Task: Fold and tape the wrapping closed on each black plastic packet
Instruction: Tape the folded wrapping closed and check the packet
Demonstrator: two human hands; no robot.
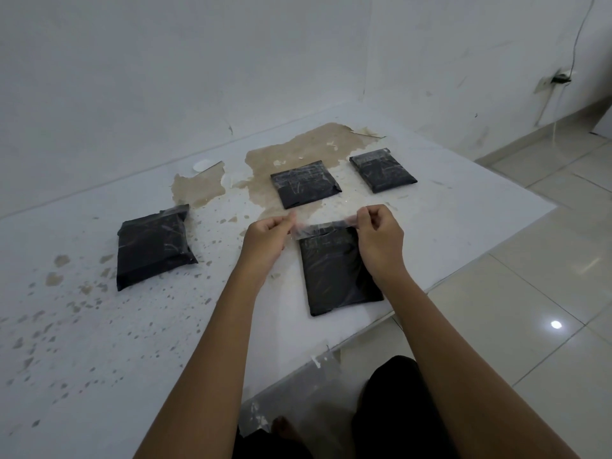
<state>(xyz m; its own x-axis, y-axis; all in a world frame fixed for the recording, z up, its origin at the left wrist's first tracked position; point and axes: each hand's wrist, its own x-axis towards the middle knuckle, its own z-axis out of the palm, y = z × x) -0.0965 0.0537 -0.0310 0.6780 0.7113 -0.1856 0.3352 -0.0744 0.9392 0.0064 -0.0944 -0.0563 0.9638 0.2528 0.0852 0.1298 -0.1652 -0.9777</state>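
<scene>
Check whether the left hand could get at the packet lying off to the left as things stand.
Probably yes, but not at once. The left hand is pinching one end of the clear strip. Nothing lies on the table between it and the left packet; it must let go first.

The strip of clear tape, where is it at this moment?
In the head view the strip of clear tape is stretched between the left hand and right hand, over the far end of the nearest black packet.

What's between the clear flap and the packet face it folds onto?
Nothing visible. Left hand and right hand pinch the clear plastic flap at its ends, at the far edge of the near black plastic packet, whose face is bare.
</scene>
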